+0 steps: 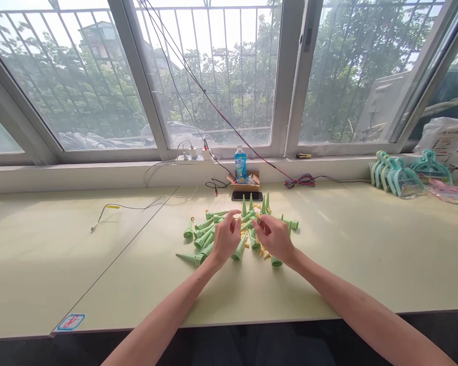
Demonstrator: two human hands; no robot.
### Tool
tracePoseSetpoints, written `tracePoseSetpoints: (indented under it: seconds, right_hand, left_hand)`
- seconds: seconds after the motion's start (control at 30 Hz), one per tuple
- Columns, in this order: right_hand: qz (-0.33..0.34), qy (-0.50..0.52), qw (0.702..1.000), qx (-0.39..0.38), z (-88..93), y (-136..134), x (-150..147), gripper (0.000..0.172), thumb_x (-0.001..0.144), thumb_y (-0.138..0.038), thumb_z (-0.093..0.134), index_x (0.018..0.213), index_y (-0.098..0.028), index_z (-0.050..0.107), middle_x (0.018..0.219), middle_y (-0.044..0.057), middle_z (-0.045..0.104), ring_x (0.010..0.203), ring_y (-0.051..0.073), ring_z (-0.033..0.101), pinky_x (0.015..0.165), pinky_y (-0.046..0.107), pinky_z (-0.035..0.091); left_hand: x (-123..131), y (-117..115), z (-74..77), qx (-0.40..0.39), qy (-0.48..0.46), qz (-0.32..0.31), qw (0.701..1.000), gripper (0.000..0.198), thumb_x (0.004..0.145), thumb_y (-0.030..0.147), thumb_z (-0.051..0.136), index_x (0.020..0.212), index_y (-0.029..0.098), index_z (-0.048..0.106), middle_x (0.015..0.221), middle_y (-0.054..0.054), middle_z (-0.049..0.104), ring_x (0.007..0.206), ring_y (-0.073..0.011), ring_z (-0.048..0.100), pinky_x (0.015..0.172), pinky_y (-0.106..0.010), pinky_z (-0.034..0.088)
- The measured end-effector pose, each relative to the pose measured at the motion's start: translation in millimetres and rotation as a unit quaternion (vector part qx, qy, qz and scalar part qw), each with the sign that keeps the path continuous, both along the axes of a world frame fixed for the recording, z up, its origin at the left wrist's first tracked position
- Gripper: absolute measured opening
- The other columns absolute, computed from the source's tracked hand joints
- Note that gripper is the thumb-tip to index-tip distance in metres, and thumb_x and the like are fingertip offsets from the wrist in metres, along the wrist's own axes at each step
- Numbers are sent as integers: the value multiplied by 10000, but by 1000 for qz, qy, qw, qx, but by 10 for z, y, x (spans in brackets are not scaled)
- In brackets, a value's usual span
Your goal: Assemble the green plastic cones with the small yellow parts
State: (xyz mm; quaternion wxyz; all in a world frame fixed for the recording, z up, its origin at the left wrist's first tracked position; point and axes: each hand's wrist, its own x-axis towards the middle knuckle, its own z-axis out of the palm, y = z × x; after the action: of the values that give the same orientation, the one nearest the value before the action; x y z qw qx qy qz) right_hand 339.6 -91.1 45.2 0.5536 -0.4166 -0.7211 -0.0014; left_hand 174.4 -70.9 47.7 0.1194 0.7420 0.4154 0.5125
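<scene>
Several green plastic cones (pixel 203 239) lie in a loose pile on the pale table (pixel 339 274), and a few stand upright at its back. Small yellow pieces (pixel 266 253) are scattered among them. Over the left part of the pile is my left hand (pixel 227 236), its fingers curled with the thumb and index finger near each other; whatever it holds is hidden. My right hand (pixel 274 235) is bent over the right part, fingertips pinched by a green cone piece; what lies between them is too small to make out. A small gap separates the two hands.
Behind the pile are a black phone (pixel 247 196) and a cardboard box (pixel 254 184) with a blue bottle (pixel 240 165). Coiled cable (pixel 304 180) lies near the sill. Teal plastic items (pixel 399 175) stand at the back right. A thin cable (pixel 127 207) crosses the left side.
</scene>
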Motion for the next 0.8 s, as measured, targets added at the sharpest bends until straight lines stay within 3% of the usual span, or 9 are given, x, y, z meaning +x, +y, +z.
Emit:
tracePoseSetpoints:
  seconds: [0.13, 0.27, 0.47, 0.57, 0.8]
  right_hand:
    - [4, -21, 1000, -14, 165, -61, 8, 272, 936, -325, 514, 696, -198, 495, 578, -28, 513, 480, 94, 404, 509, 225, 344]
    - [17, -18, 998, -58, 414, -57, 32, 158, 936, -309, 505, 851, -197, 577, 620, -35, 577, 472, 91, 432, 539, 221, 371]
    - [-3, -31, 996, -89, 714, 304, -17, 163, 902, -280, 527, 795, -183, 603, 617, -24, 612, 521, 108, 511, 582, 227, 375]
    - [-6, -68, 989, -130, 727, 573, -124, 201, 878, -265, 545, 707, -174, 602, 619, -1, 622, 574, 125, 534, 598, 233, 370]
    - [-38, -158, 968, -189, 531, 1048, -372, 240, 889, -218, 532, 668, -166, 611, 653, 41, 633, 669, 161, 573, 670, 257, 396]
  left_hand:
    - [-10, 3, -24, -23, 19, -2, 1000, 232, 949, 258, 410, 1028, 206, 622, 559, 61, 439, 463, -98, 389, 499, -212, 329]
    - [7, 3, -47, -33, 19, -6, 999, 243, 934, 217, 404, 996, 193, 637, 642, 28, 553, 494, -91, 445, 525, -208, 370]
    - [75, -49, -59, -9, 80, -85, 993, 189, 819, 112, 486, 829, 169, 666, 551, 37, 529, 479, -76, 417, 540, -200, 372]
    - [99, -92, -61, 16, 117, -124, 985, 221, 824, 112, 476, 905, 170, 673, 548, 39, 517, 487, -80, 409, 533, -203, 359]
    - [110, -102, -93, 59, 150, -177, 971, 247, 801, 83, 468, 918, 165, 669, 628, 17, 586, 534, -85, 444, 546, -199, 359]
